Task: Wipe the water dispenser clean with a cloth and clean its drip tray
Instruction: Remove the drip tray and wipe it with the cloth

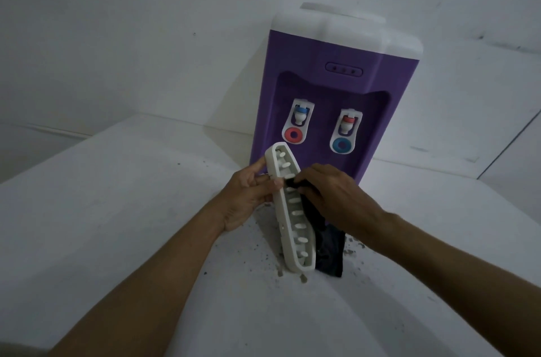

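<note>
A purple water dispenser (pixel 325 99) with a white top stands on a white surface against the wall; it has two taps above a red ring and a blue ring. In front of it my left hand (pixel 248 195) holds the white slotted drip tray (pixel 288 216), tilted on its long edge with its lower end near the surface. My right hand (pixel 330 198) presses a dark cloth (pixel 329 251) against the tray's right side; the cloth hangs down under that hand.
Dark crumbs and grey dirt (pixel 281 271) lie scattered on the white surface (pixel 117 210) below the tray and around the cloth. White walls stand behind and to the right of the dispenser.
</note>
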### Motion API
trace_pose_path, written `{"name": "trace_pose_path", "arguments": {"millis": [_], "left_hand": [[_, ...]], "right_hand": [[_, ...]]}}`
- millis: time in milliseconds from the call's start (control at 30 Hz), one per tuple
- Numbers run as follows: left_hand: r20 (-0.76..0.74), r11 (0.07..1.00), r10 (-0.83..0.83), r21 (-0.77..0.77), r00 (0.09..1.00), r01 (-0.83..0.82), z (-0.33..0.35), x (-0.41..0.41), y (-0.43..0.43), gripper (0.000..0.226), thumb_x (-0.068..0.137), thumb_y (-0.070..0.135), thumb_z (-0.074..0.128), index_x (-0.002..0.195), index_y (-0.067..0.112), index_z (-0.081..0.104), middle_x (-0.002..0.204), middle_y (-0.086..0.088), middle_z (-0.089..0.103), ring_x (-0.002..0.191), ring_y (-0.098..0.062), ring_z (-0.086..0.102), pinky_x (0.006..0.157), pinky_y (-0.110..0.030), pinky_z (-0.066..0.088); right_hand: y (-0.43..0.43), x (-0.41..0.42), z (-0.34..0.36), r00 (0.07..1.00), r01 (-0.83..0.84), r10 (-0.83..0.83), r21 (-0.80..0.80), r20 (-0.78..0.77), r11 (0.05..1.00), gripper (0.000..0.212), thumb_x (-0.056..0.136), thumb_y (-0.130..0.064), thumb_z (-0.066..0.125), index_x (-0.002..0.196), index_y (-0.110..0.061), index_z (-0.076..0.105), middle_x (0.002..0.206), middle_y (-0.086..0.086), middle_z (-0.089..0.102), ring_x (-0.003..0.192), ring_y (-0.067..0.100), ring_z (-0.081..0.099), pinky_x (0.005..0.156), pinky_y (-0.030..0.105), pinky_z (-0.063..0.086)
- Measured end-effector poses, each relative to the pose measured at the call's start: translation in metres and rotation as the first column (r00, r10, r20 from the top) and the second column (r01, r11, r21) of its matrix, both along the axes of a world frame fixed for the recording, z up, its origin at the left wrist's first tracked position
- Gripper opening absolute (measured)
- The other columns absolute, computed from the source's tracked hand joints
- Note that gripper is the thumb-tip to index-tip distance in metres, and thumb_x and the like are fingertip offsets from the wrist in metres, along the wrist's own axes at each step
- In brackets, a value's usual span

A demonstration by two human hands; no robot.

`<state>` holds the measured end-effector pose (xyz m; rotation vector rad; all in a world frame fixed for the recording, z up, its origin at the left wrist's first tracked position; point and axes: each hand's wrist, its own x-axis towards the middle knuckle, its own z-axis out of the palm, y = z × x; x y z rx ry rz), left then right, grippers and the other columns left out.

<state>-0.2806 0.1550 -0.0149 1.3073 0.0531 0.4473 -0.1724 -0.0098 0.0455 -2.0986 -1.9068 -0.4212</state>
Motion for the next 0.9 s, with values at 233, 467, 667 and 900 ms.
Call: {"name": "trace_pose_path", "arguments": {"millis": [233, 467, 667, 900], "left_hand": [[-0.034, 1.0, 0.02, 0.012, 0.999, -0.019, -0.003, 0.001, 0.001, 0.062, 0.091, 0.009, 0.061, 0.147, 0.021, 0.038, 0.123, -0.012, 0.067, 0.115, -0.026, 0.063, 0.098, -0.042, 0.051], [-0.025, 0.999, 0.042, 0.032, 0.999, -0.041, 0.001, 0.001, -0.004, 0.068, 0.086, 0.011, 0.066, 0.147, 0.018, 0.038, 0.122, -0.012, 0.067, 0.115, -0.031, 0.062, 0.1, -0.049, 0.049], [-0.01, 0.999, 0.049, 0.012, 0.999, -0.049, -0.001, 0.003, -0.004, 0.062, 0.089, 0.006, 0.063, 0.144, 0.023, 0.041, 0.119, -0.015, 0.068, 0.113, -0.032, 0.063, 0.095, -0.043, 0.053], [-0.009, 0.998, 0.07, 0.002, 0.997, -0.07, 0.0, 0.003, -0.007, 0.06, 0.088, 0.005, 0.064, 0.143, 0.02, 0.044, 0.118, -0.014, 0.069, 0.111, -0.03, 0.064, 0.095, -0.042, 0.053]], "right_hand": [[-0.005, -0.003, -0.016, 0.977, -0.036, 0.056, -0.103, 0.205, 0.994, 0.045, 0.075, -0.015, 0.077, 0.117, -0.016, 0.063, 0.111, 0.007, 0.061, 0.089, 0.022, 0.057, 0.069, 0.033, 0.055], [0.001, -0.013, 0.008, 0.926, 0.058, 0.035, -0.233, 0.375, 0.971, 0.046, 0.093, -0.029, 0.055, 0.137, -0.022, 0.043, 0.132, 0.005, 0.048, 0.112, 0.019, 0.046, 0.091, 0.03, 0.041], [-0.005, -0.008, -0.008, 0.995, 0.065, -0.056, -0.104, 0.087, 0.992, 0.027, 0.094, -0.022, 0.054, 0.12, -0.019, 0.06, 0.116, 0.002, 0.058, 0.101, 0.019, 0.054, 0.084, 0.028, 0.048], [-0.005, 0.004, -0.013, 1.0, 0.011, -0.011, -0.083, -0.002, 0.996, 0.026, 0.094, -0.015, 0.055, 0.119, -0.016, 0.063, 0.114, 0.006, 0.062, 0.1, 0.02, 0.059, 0.085, 0.026, 0.05]]}}
